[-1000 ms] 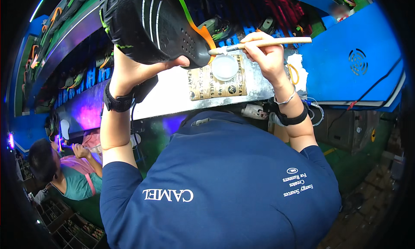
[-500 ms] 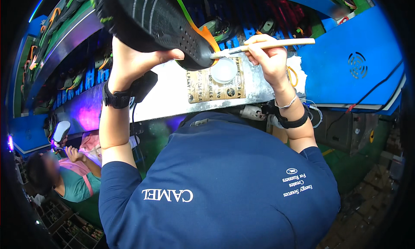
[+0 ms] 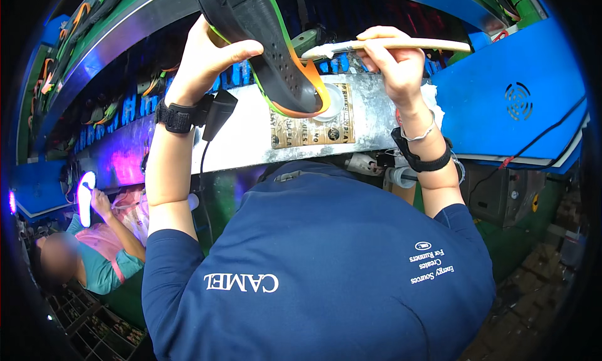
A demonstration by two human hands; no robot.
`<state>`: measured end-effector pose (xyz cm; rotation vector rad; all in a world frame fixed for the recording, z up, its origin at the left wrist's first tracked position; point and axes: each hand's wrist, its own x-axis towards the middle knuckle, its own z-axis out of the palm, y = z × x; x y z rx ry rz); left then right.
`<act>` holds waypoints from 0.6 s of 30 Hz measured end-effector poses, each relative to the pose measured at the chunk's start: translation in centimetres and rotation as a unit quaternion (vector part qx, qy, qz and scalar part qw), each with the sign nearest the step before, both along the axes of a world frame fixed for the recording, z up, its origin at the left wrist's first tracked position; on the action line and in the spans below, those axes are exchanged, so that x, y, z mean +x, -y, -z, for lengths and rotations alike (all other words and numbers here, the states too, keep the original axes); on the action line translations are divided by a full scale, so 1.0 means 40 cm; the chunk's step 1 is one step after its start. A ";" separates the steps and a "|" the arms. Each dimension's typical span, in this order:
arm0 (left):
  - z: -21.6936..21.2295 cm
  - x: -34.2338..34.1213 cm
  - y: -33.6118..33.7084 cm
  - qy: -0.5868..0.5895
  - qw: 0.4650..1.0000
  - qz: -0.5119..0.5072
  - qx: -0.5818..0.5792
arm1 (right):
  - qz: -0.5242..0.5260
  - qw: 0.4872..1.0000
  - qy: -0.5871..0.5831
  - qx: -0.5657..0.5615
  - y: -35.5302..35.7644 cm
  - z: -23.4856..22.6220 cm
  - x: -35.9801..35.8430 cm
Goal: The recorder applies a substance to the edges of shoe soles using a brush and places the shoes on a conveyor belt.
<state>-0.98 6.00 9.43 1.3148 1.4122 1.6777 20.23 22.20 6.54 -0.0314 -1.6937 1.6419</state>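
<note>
My left hand (image 3: 210, 60) grips a black shoe sole (image 3: 276, 60) with a green and orange rim, its thumb lying along the near side. The sole is tilted, its orange end pointing down over the bench. In my right hand (image 3: 395, 63) is a brush with a pale wooden handle (image 3: 433, 44). Its whitish bristles (image 3: 318, 51) are at the sole's orange edge; whether they touch it I cannot tell. Below the sole's tip stands a white round cup (image 3: 337, 104), partly hidden by it, on a printed brown sheet (image 3: 301, 132).
The metal bench (image 3: 241, 132) runs beneath my hands. Behind it, a conveyor with blue holders (image 3: 241, 76) carries several shoe parts. A blue housing (image 3: 483, 110) with a vent stands at right. To the left, another person (image 3: 103, 261) holds a white sole (image 3: 85, 198).
The sole has turned and moved right and down, showing its orange edge. The brush has shifted up and slightly right, from the sole's tip to its side edge. The other person has turned their sole.
</note>
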 end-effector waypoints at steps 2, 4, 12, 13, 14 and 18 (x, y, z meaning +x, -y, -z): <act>0.001 -0.004 -0.001 0.011 1.000 0.001 -0.011 | 0.021 0.999 0.034 0.014 0.010 -0.008 0.013; 0.000 -0.008 -0.001 0.000 1.000 -0.009 0.000 | 0.020 0.996 0.073 0.036 0.024 -0.012 0.028; 0.001 -0.013 -0.011 -0.021 0.999 0.001 -0.039 | 0.067 0.994 0.073 0.050 0.057 -0.002 0.010; 0.003 -0.008 -0.012 -0.019 0.999 0.000 -0.040 | 0.070 0.994 0.072 0.044 0.059 -0.002 0.008; 0.003 -0.004 -0.013 -0.017 0.999 -0.002 -0.042 | 0.067 0.994 0.071 0.038 0.062 -0.002 0.005; -0.001 0.017 -0.011 -0.033 0.998 -0.024 -0.055 | 0.112 0.989 0.038 0.089 0.068 -0.001 -0.014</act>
